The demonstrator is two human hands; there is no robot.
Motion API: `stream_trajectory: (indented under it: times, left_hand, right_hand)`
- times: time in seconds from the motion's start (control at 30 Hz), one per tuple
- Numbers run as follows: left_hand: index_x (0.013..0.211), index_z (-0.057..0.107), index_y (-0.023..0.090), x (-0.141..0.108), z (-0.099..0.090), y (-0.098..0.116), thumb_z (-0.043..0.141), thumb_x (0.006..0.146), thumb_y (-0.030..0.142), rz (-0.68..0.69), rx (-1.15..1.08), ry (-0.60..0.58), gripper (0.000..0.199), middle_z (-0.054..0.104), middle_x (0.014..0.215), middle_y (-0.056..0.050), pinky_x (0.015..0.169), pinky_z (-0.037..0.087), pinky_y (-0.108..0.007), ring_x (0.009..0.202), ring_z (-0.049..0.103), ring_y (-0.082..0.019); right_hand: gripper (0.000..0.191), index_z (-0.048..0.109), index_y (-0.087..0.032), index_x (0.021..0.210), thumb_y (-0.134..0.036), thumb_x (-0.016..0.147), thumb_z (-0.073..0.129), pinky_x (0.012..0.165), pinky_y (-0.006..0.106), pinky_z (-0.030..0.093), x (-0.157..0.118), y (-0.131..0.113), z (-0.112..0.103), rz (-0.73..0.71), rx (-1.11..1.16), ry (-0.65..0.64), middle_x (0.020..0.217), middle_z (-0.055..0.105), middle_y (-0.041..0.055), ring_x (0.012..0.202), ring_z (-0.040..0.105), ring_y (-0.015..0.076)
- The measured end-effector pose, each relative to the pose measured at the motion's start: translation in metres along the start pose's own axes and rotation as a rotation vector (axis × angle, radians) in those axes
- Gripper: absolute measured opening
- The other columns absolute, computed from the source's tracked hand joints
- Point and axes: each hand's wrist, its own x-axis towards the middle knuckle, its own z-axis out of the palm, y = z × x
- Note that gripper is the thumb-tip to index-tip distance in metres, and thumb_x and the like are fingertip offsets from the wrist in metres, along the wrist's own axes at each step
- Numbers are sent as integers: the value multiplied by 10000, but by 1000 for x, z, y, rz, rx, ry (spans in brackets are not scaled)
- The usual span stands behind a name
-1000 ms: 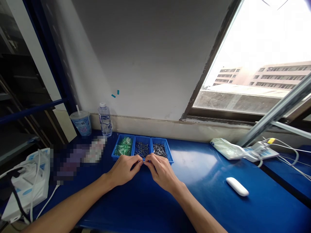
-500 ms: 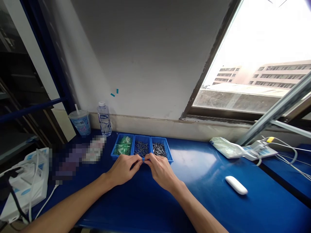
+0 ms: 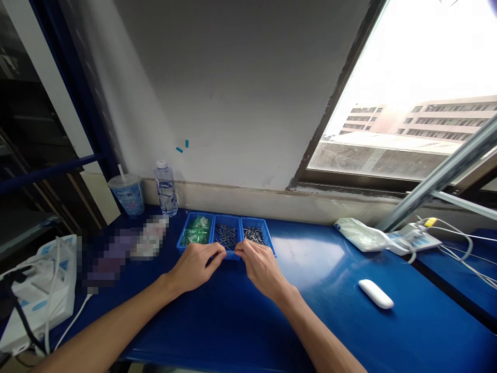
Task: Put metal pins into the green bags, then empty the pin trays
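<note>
- At the grip, the left hand (image 3: 198, 267) and right hand (image 3: 260, 264) face each other, fingertips near but apart, with a narrow gap between.
- In each hand, thumb and fingers are drawn into a tight pinch; whether a small piece sits inside either, I cannot tell.
- Just beyond that gap lies the middle tray (image 3: 232, 256), 1 of 3 set side by side; its near wall shows between the 2 pinches, and neither hand is clearly nearer to it.
- Inside it, straight ahead of the grip, lie loose screws (image 3: 225, 234), their long axes pointing many ways; the tray's own length runs away from the hands.
- Ahead and left of the grip, nearer the left hand, the left tray (image 3: 179, 246) holds green packets (image 3: 198, 230).
- Directly past the right hand, which hides part of its near end, the right tray (image 3: 272, 246) holds shiny metal pieces (image 3: 254, 235).
- Farther left and beyond the grip stand 1 clear bottle (image 3: 166, 191) and 1 lidded cup (image 3: 129, 194).
- Well to the right of the grip, a white oblong case (image 3: 376, 293) lies on the blue table (image 3: 217, 326), tilted away from the line of the trays.
</note>
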Motion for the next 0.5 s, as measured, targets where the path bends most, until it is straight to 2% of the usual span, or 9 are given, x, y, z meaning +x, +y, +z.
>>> stream_trajectory:
  times: [0.17, 0.27, 0.4, 0.5]
  left_hand:
    - [979, 686, 202, 3, -11, -6, 473, 1094, 330, -61, 50, 63, 274, 693, 692, 28, 614, 416, -244, 582, 639, -121]
    - [1072, 729, 212, 4, -13, -10, 470, 1092, 361, -115, 106, 3, 299, 649, 598, 43, 593, 406, -256, 525, 617, -131]
    - [1179, 757, 233, 3, -9, -11, 486, 1078, 348, -154, 206, -105, 312, 634, 543, 47, 581, 411, -264, 490, 616, -144]
    - [1149, 766, 237, 4, -10, -10, 487, 1072, 337, -132, 230, -77, 307, 716, 639, 24, 612, 448, -265, 540, 654, -146]
  right_hand:
    - [174, 570, -224, 977, -169, 1099, 459, 688, 307, 453, 2, 11, -10, 40, -26, 215, 838, 668, 34, 735, 583, 182]
    - [99, 587, -228, 1030, -186, 1080, 513, 757, 348, 452, 2, 17, -12, 149, -112, 325, 892, 684, 42, 801, 584, 208]
    - [62, 589, -226, 1102, -226, 1070, 536, 824, 391, 435, 2, 20, -10, 221, -195, 325, 981, 697, 57, 896, 595, 239]
    - [77, 589, -233, 1072, -220, 1077, 513, 819, 386, 435, 2, 16, -6, 208, -156, 273, 988, 698, 54, 907, 594, 237]
